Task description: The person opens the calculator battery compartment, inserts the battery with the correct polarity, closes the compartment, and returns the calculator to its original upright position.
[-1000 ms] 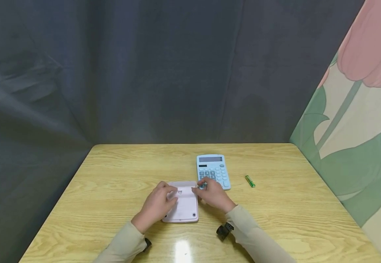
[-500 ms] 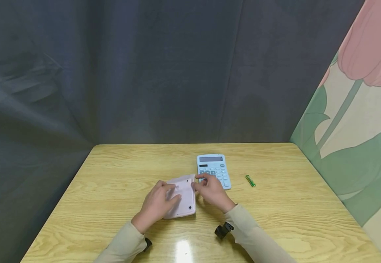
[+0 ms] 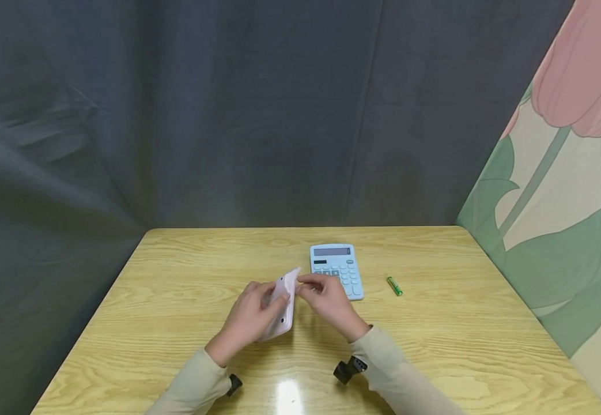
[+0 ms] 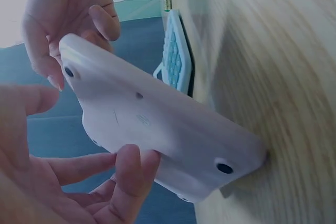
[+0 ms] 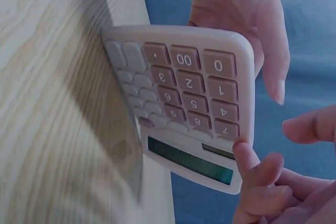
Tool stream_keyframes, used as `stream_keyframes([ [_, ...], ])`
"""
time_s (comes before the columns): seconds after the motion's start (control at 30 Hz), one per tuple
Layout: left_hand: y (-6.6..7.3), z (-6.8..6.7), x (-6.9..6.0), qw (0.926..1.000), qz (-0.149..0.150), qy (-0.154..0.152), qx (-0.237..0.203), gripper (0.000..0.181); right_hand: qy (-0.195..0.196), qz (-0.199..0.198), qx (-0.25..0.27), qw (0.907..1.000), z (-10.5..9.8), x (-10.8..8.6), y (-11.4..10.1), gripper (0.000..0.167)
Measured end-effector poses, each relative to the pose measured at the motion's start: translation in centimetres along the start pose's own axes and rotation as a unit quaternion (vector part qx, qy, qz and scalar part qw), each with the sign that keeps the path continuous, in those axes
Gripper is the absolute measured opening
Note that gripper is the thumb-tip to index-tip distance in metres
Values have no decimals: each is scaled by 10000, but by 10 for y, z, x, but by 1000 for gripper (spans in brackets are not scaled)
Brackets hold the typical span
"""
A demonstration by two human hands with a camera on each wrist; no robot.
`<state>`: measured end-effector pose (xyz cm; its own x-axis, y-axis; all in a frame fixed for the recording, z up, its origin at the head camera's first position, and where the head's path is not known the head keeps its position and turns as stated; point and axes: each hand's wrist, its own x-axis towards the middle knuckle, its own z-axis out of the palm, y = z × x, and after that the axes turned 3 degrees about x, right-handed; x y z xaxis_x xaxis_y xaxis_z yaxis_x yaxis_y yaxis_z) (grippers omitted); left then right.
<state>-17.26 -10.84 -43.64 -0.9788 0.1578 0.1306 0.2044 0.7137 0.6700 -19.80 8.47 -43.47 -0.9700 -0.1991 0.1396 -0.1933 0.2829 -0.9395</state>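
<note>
A pink calculator (image 3: 286, 314) stands tilted on an edge on the table, its back with dark round feet (image 4: 157, 114) facing the left hand and its keys (image 5: 194, 90) facing the right hand. My left hand (image 3: 248, 314) has bent fingertips against the back (image 4: 134, 163), with the thumb apart. My right hand (image 3: 331, 302) touches the edge beside the display with one fingertip (image 5: 245, 156); its thumb stands away from the calculator. Behind the right hand lies a light-blue calculator (image 3: 332, 259), face up, partly hidden.
A green battery (image 3: 395, 286) lies on the wooden table (image 3: 191, 259) to the right of the blue calculator. A dark curtain (image 3: 290, 115) hangs behind the table. The wall (image 3: 564, 230) at the right bears a tulip picture.
The pink calculator has gone from lying back up to steeply tilted, its right side lifted and moved left. Both hands have stayed beside it, the right one shifting slightly left.
</note>
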Motion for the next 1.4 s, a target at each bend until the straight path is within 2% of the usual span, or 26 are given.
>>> stream_keyframes([
  [0.33,3,-5,-1,9998,-148,107,89,54,-444,-320,317,9980,4,-9,-15,29],
  [0.47,5,-9,0,9997,-55,250,27,49,-603,-372,413,9966,5,-10,-18,33],
  [0.57,6,-12,1,9992,41,382,-72,43,-719,-523,353,9954,7,-10,-17,35],
  [0.73,7,-17,1,9982,25,549,-222,33,-1047,-780,129,9914,9,-11,-15,40],
  [0.87,8,-20,-1,9975,54,684,-178,15,-1276,-856,41,9881,10,-11,-15,45],
  [1.0,8,-22,-1,9966,127,811,-65,9,-1460,-758,-118,9863,12,-11,-12,46],
  [1.27,8,-28,-2,9948,85,1011,12,22,-2115,-160,-688,9748,22,-10,9,58],
  [1.4,5,-27,-1,9946,40,1039,-19,22,-2162,146,-780,9731,27,-11,16,63],
])
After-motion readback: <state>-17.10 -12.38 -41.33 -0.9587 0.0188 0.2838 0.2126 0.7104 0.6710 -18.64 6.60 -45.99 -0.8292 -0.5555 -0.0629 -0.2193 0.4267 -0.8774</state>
